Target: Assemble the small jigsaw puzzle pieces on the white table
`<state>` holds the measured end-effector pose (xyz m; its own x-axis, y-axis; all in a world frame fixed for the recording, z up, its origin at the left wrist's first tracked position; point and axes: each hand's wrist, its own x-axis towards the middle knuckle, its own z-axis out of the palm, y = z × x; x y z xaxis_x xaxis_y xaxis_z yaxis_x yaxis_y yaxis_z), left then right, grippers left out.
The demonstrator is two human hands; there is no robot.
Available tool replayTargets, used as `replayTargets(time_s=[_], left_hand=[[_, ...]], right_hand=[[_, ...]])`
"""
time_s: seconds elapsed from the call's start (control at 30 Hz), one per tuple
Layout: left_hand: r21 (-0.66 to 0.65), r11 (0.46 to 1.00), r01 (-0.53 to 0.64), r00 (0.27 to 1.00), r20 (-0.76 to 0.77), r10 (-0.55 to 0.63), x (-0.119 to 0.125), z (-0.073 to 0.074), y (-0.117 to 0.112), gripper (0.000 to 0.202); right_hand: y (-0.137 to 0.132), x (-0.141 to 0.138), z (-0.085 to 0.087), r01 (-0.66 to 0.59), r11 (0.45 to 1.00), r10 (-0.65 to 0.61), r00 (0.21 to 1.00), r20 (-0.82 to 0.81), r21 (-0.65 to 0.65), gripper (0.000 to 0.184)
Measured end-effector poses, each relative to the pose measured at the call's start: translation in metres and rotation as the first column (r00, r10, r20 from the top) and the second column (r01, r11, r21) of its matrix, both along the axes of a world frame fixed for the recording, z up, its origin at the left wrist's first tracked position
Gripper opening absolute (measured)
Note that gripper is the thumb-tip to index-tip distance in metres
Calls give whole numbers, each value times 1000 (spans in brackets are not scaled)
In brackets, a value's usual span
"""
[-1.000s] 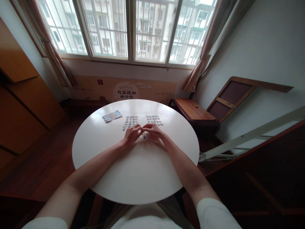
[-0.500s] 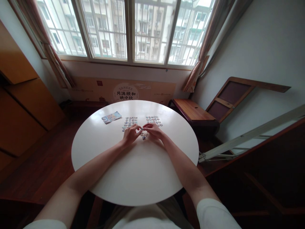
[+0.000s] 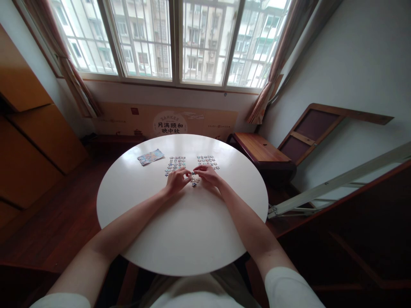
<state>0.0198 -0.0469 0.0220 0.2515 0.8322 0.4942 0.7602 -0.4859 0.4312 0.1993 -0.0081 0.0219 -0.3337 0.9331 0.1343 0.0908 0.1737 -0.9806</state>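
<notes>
Over the middle of the white round table [image 3: 180, 235], my left hand [image 3: 175, 180] and my right hand [image 3: 208, 174] meet with fingertips nearly touching. Both are closed in a pinch around a small jigsaw piece [image 3: 193, 173]; its picture is too small to read. Just below the fingers lie a few light jigsaw pieces [image 3: 195, 180] and a darker blue piece [image 3: 194, 185]. Beyond my left hand, several jigsaw pieces [image 3: 177, 162] lie in rows, partly covered by that hand. A second group of pieces [image 3: 207, 161] is laid out in rows beyond my right hand.
A colourful picture sheet [image 3: 150, 157] lies on the table's far left. Behind the table is a printed cardboard panel [image 3: 128, 119] beneath the window. A wooden bench [image 3: 261, 147] stands to the right, near a pale folded ladder [image 3: 324, 190].
My fingertips have shifted slightly around the piece, with a little more gap between the two hands. The rows of pieces and the picture sheet stay where they were.
</notes>
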Motion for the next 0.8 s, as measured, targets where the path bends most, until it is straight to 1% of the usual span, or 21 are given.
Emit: replayTargets(time_s=[0.53, 0.8], left_hand=[[7, 1000, 4, 1000, -25, -4, -1, -2, 2, 23], [26, 999, -31, 999, 31, 30, -5, -5, 7, 22]], right_hand=[[1, 0, -1, -17, 1000, 17, 1000, -11, 16, 32], [1, -1, -1, -9, 1000, 9, 999, -36, 9, 30]])
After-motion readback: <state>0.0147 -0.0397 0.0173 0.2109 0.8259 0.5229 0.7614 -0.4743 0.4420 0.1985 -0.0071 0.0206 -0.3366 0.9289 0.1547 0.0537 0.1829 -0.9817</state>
